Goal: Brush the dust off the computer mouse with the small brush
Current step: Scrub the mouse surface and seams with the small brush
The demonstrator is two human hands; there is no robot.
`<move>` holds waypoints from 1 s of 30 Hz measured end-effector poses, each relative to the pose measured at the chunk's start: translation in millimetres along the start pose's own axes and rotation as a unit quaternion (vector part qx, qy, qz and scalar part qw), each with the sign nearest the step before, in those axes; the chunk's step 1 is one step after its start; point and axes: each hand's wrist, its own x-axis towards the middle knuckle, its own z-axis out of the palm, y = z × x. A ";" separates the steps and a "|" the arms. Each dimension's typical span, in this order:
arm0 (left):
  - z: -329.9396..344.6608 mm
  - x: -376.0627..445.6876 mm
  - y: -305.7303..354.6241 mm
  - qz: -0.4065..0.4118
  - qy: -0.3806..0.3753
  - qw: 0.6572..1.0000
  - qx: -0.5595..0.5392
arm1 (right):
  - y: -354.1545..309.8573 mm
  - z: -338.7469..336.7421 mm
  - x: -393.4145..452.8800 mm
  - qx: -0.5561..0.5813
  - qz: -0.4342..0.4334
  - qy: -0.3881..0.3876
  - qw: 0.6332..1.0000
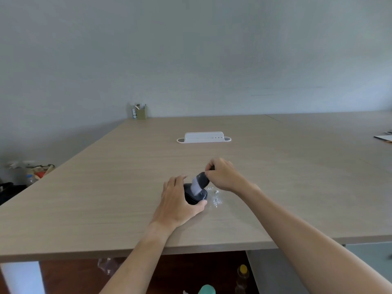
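Note:
A black computer mouse [193, 197] lies on the wooden table [106, 187], partly hidden by my left hand [177, 200], which grips it from the left with the thumb at its near side. My right hand [226, 175] holds a small dark brush [201, 179] by its handle, tilted down to the left. Its pale bristles [195, 187] rest on the top of the mouse. Small white crumbs of dust [215, 198] lie on the table just right of the mouse.
A white plastic holder [203, 138] stands farther back at the table's middle. An olive pen box [140, 112] sits at the far left corner by the wall. Papers [384, 137] lie at the right edge. Bottles [242, 276] stand below the table's front edge.

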 end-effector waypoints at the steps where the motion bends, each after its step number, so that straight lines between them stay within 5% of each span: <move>1: 0.0 -0.6 0.2 -0.003 -0.001 1.000 -0.011 | 2.7 -1.6 1.4 -0.013 0.004 0.025 1.000; 5: -0.7 -1.7 -1.1 0.001 -0.002 0.999 -0.041 | 4.6 -5.5 4.2 0.017 0.021 0.086 0.996; 11: -2.7 -1.6 0.5 0.011 -0.002 0.999 -0.053 | 4.4 9.0 5.1 0.058 0.024 -0.003 0.998; 14: -3.1 -2.8 0.5 0.021 -0.006 0.998 -0.055 | 12.5 2.7 5.6 -0.016 0.024 0.048 0.998; 18: -4.3 -1.7 -1.5 0.024 -0.017 0.999 -0.046 | 11.6 -3.4 6.8 0.044 0.034 0.102 0.993; 24: -3.8 -0.1 3.0 -0.006 0.016 1.000 0.013 | 4.3 10.1 7.3 0.083 0.024 -0.011 0.996; 30: -3.9 0.9 3.4 -0.001 0.004 1.000 -0.025 | 9.9 -8.3 3.2 0.023 0.029 0.069 0.997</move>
